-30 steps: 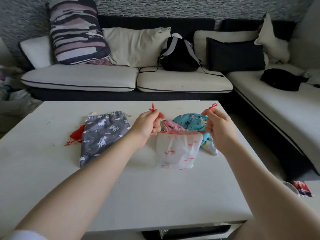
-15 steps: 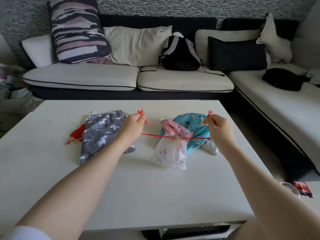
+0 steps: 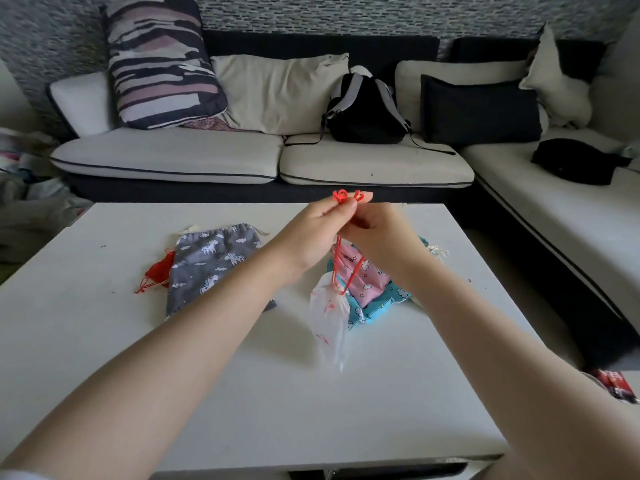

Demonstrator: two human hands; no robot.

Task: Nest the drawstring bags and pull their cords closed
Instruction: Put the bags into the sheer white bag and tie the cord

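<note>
Sheer white drawstring bag with small red figures, its mouth gathered shut, hanging at frame centre above the table from two red cords. Left hand and right hand meet just above it, each grip pinching a knotted cord end between curled fingertips. Behind it lie a pink printed fabric bag on a turquoise cloud-print bag; at centre left, a flat grey unicorn-print bag with a small red bag touching its left edge: five bags in all. The table is matte white and rectangular. Beyond it, a dark corner sofa with pale seat cushions, five pillows and one black backpack, before a mottled grey wall.
</note>
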